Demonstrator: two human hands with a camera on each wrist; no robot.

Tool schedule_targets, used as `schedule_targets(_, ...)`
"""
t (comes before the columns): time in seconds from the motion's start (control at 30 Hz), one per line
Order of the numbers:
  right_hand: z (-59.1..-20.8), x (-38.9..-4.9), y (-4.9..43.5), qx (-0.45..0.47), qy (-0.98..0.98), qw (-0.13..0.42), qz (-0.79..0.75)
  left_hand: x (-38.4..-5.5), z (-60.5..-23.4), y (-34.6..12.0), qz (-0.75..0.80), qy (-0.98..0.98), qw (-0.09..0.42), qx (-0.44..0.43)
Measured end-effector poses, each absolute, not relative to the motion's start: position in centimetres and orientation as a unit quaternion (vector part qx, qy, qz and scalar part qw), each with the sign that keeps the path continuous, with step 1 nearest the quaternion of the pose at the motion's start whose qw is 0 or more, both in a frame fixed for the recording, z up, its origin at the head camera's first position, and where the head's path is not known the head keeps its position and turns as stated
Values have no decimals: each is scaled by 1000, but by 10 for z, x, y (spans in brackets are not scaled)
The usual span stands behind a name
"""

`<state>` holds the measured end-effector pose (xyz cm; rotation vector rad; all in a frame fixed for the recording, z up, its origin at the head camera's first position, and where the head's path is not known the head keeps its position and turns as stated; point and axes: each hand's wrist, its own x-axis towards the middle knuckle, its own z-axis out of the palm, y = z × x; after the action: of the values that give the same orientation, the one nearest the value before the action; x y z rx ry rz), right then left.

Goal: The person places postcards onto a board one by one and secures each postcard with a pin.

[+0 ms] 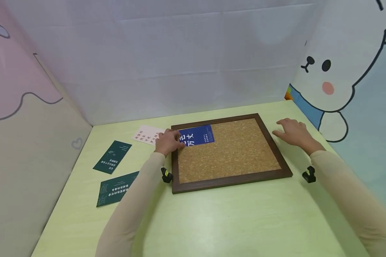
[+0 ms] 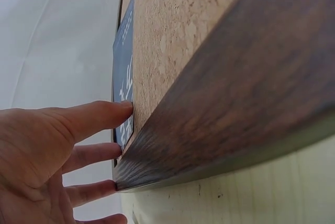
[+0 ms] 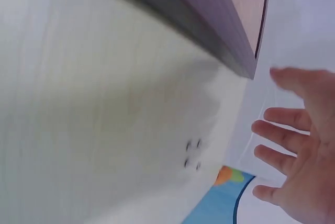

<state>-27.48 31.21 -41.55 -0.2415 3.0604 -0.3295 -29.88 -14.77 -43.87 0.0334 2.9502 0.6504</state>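
A cork board [image 1: 231, 153] in a dark brown wooden frame [image 1: 231, 181] lies on the pale table. In its upper left corner is a blue card [image 1: 202, 135] with white characters. My left hand [image 1: 168, 142] is at the card's left end, its fingers fairly straight. In the left wrist view the thumb [image 2: 112, 113] presses on the card, and other fingertips are right at the frame's edge. To the right of the board hovers my right hand [image 1: 293, 132], with nothing in it. Its fingers [image 3: 282, 136] are spread in the right wrist view.
Left of the board lie a pale pink card [image 1: 144, 134], partly behind my left hand, and a dark green card [image 1: 112, 157]. Another green card [image 1: 115, 189] is partly covered by my left sleeve. White cloth [image 1: 193, 64] hangs behind the table; printed panels flank it.
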Motion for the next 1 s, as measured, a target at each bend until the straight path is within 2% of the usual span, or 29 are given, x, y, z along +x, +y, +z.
schedule_targets(0.3,-416,-271,339,-34,995,-38,-88,-297,-437,-150,205,977,65,18)
schedule_targets(0.6,-428,-263,353,-26,996,-7,-89,-296,-434,-150,209,976,64,20)
schedule_targets(1.0,-448,-264,355,-19,996,6,-83,-295,-436,-150,219,974,62,21)
